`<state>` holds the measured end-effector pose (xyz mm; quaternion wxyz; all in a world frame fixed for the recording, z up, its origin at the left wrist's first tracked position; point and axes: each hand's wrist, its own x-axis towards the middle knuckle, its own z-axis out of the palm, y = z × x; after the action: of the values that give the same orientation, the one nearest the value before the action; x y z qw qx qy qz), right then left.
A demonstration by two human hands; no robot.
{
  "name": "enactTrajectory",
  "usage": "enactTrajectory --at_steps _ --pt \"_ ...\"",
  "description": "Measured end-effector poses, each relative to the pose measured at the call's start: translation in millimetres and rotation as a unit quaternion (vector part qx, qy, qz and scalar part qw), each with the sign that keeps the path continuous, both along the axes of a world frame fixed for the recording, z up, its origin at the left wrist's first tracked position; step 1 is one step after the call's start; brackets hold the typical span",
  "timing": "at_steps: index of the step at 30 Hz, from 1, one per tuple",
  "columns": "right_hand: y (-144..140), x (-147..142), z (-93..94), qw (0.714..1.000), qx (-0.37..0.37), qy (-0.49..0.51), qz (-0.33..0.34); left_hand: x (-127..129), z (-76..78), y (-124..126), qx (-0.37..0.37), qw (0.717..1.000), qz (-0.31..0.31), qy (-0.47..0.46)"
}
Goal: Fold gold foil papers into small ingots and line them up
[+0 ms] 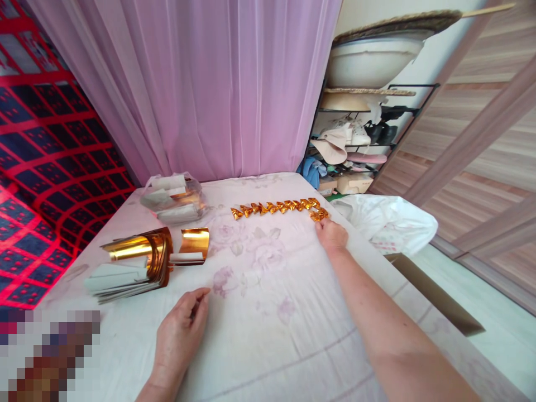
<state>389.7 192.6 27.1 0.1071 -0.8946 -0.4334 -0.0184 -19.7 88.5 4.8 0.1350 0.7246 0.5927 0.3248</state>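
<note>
My right hand [331, 234] reaches forward to the right end of a row of several small folded gold paper pieces [274, 207] on a pale floral sheet [268, 312]. Its fingertips rest on the last folded gold piece [319, 214]. My left hand [181, 329] lies nearer to me on the sheet, fingers loosely curled, holding nothing. To its left is a stack of curled gold foil sheets [138, 259] with white backing, and a single curled gold sheet [193, 243] beside it.
A clear plastic bag of more paper [173, 200] sits at the back left. A pink curtain [209, 84] hangs behind. A white plastic bag [387, 222] lies off the right edge, and a cluttered shelf rack [355, 139] stands beyond.
</note>
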Motion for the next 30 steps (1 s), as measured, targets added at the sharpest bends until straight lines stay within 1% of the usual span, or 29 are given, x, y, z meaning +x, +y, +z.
enactTrajectory --at_steps 9,19,30 --pt "7.1 8.7 -5.3 1.0 -0.007 -0.007 -0.016 -2.2 -7.8 1.0 -0.005 1.0 0.009 -0.012" --pt "12.3 9.7 -6.4 1.0 -0.003 -0.004 -0.019 -1.7 -8.1 2.6 -0.008 1.0 0.011 -0.008" --pt "9.3 8.6 -5.7 1.0 -0.001 0.011 -0.023 -1.3 -6.7 3.0 -0.009 1.0 0.013 -0.014"
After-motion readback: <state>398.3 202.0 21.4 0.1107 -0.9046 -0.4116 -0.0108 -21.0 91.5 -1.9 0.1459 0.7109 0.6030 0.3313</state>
